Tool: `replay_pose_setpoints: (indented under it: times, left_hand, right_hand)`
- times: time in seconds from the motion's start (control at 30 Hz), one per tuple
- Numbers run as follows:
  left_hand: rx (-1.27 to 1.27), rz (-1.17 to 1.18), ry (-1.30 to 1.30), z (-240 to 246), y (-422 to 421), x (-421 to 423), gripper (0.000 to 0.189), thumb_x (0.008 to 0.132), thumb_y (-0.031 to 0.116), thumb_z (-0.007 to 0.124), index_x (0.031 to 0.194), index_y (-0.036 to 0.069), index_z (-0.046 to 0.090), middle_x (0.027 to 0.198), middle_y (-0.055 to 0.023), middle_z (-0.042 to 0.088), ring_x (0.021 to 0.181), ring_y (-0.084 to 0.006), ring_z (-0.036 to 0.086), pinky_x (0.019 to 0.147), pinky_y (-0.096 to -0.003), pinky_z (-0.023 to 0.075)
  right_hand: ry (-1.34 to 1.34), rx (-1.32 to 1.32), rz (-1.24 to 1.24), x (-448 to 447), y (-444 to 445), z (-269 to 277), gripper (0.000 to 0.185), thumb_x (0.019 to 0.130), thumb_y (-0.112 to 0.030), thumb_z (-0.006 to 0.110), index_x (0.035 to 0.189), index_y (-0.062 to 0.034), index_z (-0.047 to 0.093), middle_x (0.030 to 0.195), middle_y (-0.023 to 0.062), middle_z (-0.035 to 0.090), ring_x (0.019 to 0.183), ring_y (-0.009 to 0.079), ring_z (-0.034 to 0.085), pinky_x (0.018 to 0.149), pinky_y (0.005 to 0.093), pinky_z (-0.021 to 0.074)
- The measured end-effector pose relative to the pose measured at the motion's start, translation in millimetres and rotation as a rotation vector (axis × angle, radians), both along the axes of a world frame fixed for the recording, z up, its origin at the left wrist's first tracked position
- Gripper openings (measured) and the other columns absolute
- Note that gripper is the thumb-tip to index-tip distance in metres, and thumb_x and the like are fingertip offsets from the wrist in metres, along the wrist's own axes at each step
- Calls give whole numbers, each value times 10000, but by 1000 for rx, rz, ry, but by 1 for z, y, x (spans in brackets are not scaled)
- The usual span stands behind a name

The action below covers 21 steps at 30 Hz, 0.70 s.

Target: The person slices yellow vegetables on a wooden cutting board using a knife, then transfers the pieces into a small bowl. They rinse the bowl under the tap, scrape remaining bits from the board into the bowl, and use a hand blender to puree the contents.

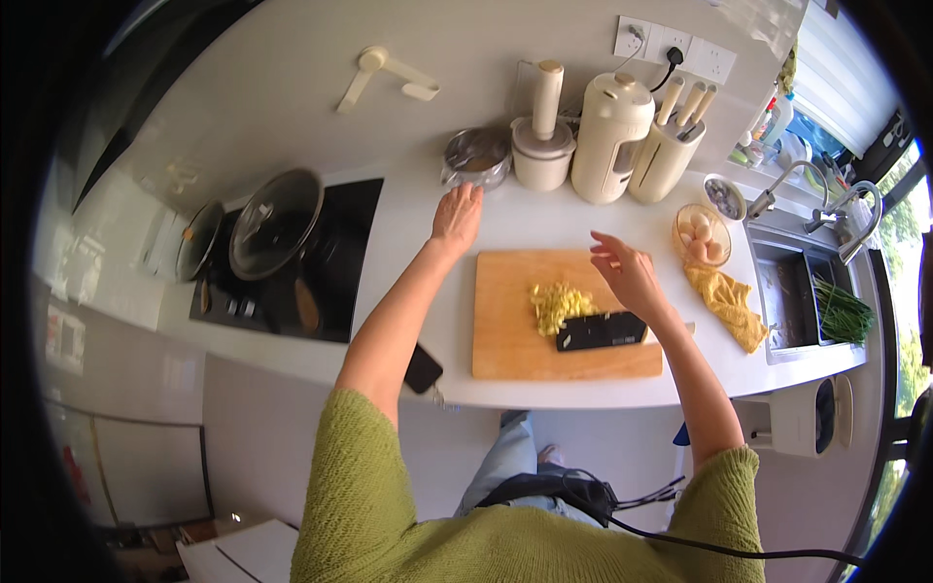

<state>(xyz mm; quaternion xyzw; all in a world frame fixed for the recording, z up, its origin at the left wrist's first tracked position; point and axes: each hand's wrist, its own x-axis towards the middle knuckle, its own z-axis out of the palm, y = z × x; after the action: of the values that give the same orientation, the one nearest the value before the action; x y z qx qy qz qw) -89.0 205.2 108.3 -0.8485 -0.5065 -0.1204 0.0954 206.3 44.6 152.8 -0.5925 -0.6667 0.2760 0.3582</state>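
Note:
My left hand point(458, 218) reaches forward with its fingertips at the near side of a bowl point(477, 162) covered in clear plastic film. Whether the fingers grip it cannot be made out. Over the right part of a wooden cutting board point(503, 342) hovers my right hand point(630, 277), holding nothing, its fingers apart. A heap of chopped yellow-green pieces point(560, 304) lies mid-board. Beside the heap rests a black-bladed cleaver point(601, 331), small bits stuck to its blade. My right forearm partly hides its pale handle.
A food chopper point(543, 157), a cream appliance point(612, 138) and a knife block point(665, 160) line the wall. Eggs fill a basket point(701, 237) near a yellow cloth point(725, 306) and the sink point(783, 291). Leftward, a glass lid point(277, 222) stands on the black cooktop point(339, 270). A phone point(423, 370) lies by the front edge.

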Motion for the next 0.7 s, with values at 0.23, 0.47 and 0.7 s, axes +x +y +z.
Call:
replay_pose_setpoints:
  times: [0.23, 0.47, 0.7]
  left_hand:
    - [84, -99, 190, -43, 114, -5, 203, 831, 45, 612, 1030, 60, 577, 1009, -93, 586, 972, -255, 592, 894, -393, 503]
    - [-35, -317, 383, -18, 136, -68, 252, 821, 41, 617, 1054, 64, 525, 999, -96, 569, 963, -274, 608, 799, -381, 551]
    - [-138, -109, 348, 4, 140, -102, 320, 763, 0, 644, 1070, 40, 563, 1035, -121, 569, 1001, -297, 611, 859, -409, 539]
  right_hand:
    - [-136, 351, -177, -38, 204, 15, 574, 885, -173, 695, 1380, 11, 470, 1205, 223, 647, 1115, 400, 614, 964, 426, 487]
    - [3, 129, -392, -65, 292, 8, 687, 835, -398, 743, 1284, 59, 496, 1195, 254, 642, 1142, 401, 607, 968, 448, 475]
    - [-51, 168, -422, -68, 294, 5, 635, 846, -458, 713, 1127, 76, 514, 1049, 276, 672, 1006, 415, 651, 870, 458, 511]
